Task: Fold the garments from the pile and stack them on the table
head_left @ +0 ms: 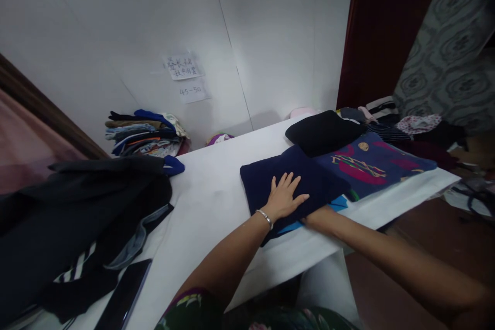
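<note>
A folded navy blue garment (255, 178) lies on the white table in front of me. My left hand (284, 197) rests flat on top of it, palm down with the fingers spread. Under the garment's near edge goes my right hand (312, 217); its fingers are hidden beneath the cloth. Bright blue flat material (291, 227) shows below the garment, beside my right wrist. Touching the garment's right side is a patterned blue garment (390, 157) with magenta shapes, and behind it sits a folded black garment (325, 131).
Dark clothes (77, 206) are heaped on the left of the white table (204, 206), beside a dark phone-like slab (124, 294). A tall clothes stack (145, 134) stands behind the table's left part. More clothes (417, 124) pile up at the far right. Handwritten papers (185, 67) hang on the wall.
</note>
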The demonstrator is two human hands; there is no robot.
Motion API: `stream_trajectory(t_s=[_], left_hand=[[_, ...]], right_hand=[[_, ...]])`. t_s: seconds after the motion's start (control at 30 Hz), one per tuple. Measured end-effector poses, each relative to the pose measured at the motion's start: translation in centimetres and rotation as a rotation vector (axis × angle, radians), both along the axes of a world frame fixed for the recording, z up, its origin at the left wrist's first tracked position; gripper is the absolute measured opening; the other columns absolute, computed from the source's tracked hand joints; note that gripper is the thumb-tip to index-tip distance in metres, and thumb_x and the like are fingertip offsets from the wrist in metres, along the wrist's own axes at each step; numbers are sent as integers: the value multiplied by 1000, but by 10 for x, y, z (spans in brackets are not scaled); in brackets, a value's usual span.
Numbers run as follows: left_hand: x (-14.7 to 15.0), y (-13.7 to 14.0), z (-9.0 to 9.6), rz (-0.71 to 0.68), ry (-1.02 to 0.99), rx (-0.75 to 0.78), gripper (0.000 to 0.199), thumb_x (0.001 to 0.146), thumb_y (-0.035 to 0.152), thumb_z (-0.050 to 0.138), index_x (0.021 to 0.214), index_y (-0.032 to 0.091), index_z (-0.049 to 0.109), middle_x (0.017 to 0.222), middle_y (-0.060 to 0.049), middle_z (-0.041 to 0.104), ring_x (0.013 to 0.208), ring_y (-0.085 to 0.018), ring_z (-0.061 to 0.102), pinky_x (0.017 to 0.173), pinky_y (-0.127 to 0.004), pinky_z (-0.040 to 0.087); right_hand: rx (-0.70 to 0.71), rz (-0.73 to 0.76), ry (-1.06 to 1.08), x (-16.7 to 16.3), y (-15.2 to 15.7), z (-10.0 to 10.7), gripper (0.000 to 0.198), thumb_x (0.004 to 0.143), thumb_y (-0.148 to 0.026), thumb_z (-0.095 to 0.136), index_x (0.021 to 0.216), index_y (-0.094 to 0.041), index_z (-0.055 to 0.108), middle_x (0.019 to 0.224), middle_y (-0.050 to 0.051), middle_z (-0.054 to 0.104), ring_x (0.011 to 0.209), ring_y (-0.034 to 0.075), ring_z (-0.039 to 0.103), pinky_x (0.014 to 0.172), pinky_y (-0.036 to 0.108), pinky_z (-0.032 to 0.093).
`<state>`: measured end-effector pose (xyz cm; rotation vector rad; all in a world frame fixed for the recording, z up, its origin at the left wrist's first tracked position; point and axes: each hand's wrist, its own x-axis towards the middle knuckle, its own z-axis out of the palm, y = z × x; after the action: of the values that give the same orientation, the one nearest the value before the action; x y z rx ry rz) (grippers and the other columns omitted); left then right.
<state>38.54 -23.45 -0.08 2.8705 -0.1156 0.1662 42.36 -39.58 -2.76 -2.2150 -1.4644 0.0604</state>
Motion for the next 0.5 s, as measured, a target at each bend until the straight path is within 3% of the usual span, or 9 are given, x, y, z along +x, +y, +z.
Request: stream_trajectory(t_s=[0.07, 0.17, 0.23, 0.33, 0.4, 0.5], left_hand=[[-1, -1, -5, -12, -11, 17, 72, 90, 68, 29, 149, 27, 32, 157, -10, 28, 147, -30, 17, 116, -61, 9], [-2, -5, -12, -34, -29, 69, 73, 90, 68, 32, 148, 26, 35, 157, -13, 29, 146, -32, 17, 116, -62, 7], [-2, -7, -16, -48, -15, 113, 70, 90, 64, 37, 149, 25, 35, 157, -14, 28, 146, -34, 16, 116, -62, 6], [0, -10, -20, -62, 16, 144, 67, 91, 53, 43, 151, 25, 30, 158, -13, 26, 146, -35, 16, 114, -65, 5], [1, -11, -18, -58, 9, 122, 69, 91, 56, 43, 151, 25, 29, 158, -12, 25, 146, -35, 16, 114, -66, 5], [-2, -10, -8, -47, 23, 78, 72, 87, 65, 43, 146, 23, 39, 156, -13, 30, 145, -33, 19, 115, -63, 7]], right_hand=[[-120, 11, -21, -11, -16, 7, 33, 88, -32, 56, 113, -16, 68, 113, 17, 67, 109, 32, 60, 97, 49, 44], [-231, 146, 16, -30, -40, 35, 30, 91, -32, 49, 107, -17, 69, 103, 13, 70, 97, 28, 65, 89, 44, 49], [-148, 226, 23, -35, -44, 61, 31, 95, -30, 42, 110, -22, 68, 106, 9, 70, 98, 23, 65, 91, 39, 49], [77, 158, -110, -18, -27, 87, 40, 96, -33, 40, 130, -25, 58, 134, 9, 59, 127, 24, 50, 109, 45, 34], [129, 20, -193, 8, -7, 84, 49, 95, -38, 42, 140, -22, 49, 149, 9, 43, 142, 26, 30, 116, 50, 21], [-44, -251, -177, 54, 16, 52, 59, 91, -43, 47, 143, -16, 45, 155, 15, 30, 145, 32, 18, 115, 55, 18]])
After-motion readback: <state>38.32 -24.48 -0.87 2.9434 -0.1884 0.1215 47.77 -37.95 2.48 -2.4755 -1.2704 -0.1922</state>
